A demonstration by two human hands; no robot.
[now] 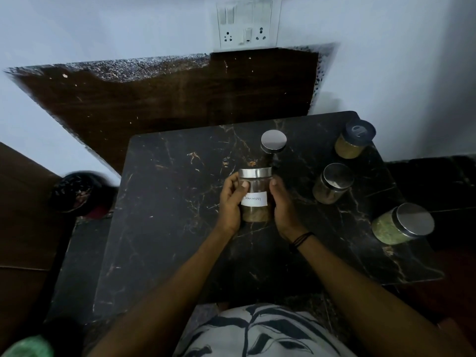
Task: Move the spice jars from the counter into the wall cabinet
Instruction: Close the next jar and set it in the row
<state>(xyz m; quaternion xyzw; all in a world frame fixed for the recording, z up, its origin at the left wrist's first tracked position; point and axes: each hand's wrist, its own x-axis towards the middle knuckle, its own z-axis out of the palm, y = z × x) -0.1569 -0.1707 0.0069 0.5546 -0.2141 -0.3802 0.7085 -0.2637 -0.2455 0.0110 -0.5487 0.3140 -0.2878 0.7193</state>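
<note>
Holding the labelled jar (255,195) between both hands, I have it upright in the middle of the dark marble counter (167,228), steel lid up and long axis vertical. My left hand (230,202) curls around its left side with the thumb laid across the glass just under the lid, and my right hand (282,204) cups the right side, fingers wrapped behind it. So both hands are gripping the same jar, neither nearer than the other. I cannot tell whether its base is touching the counter or slightly lifted.

The move turns on height: the jar sits straight ahead between my palms, and I judge the wall cabinet to be above the edge of view, since no cabinet shows here. That calls for a straight upward carry, keeping the jar vertical.

Counting jars, I see 5 in all:
- 1 in my hands, with a white handwritten label.
- 1 steel-lidded jar (273,145) just behind it, toward the wall.
- 1 dark-lidded jar (354,140) at the far right corner.
- 1 steel-lidded jar (333,183) to the right, mid-counter.
- 1 jar of greenish contents (403,224) at the near right edge.

The 3 right-hand jars lie closer to my right hand.
</note>
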